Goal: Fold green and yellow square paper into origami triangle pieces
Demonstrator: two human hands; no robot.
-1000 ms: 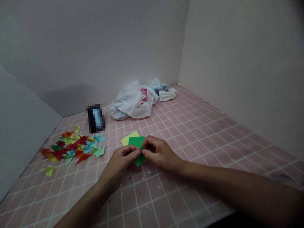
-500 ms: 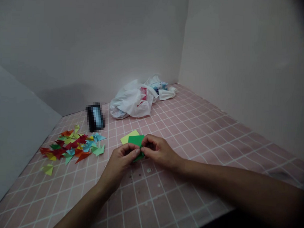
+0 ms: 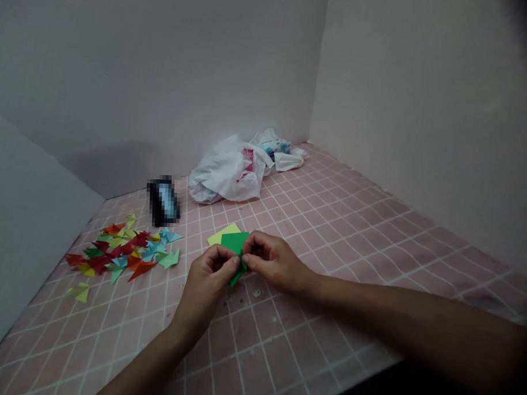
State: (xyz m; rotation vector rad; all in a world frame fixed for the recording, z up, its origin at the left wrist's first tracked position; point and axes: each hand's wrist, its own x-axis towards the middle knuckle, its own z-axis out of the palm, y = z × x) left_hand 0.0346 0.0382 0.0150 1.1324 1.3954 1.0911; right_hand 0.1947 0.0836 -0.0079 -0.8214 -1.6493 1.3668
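Single head-worn view, looking forward and down across a pink tiled surface (image 3: 331, 234) toward a wall corner. Near field is taking in both forearms, left hand (image 3: 206, 279) and right hand (image 3: 274, 261) meeting at centre; plastic bags (image 3: 230, 173) are sitting far back. No second view.

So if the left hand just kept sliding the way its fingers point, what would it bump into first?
Most likely the right hand: the left hand points up and to the right, and their fingertips already meet over the green paper that both pinch. Depth is hard to judge, though.
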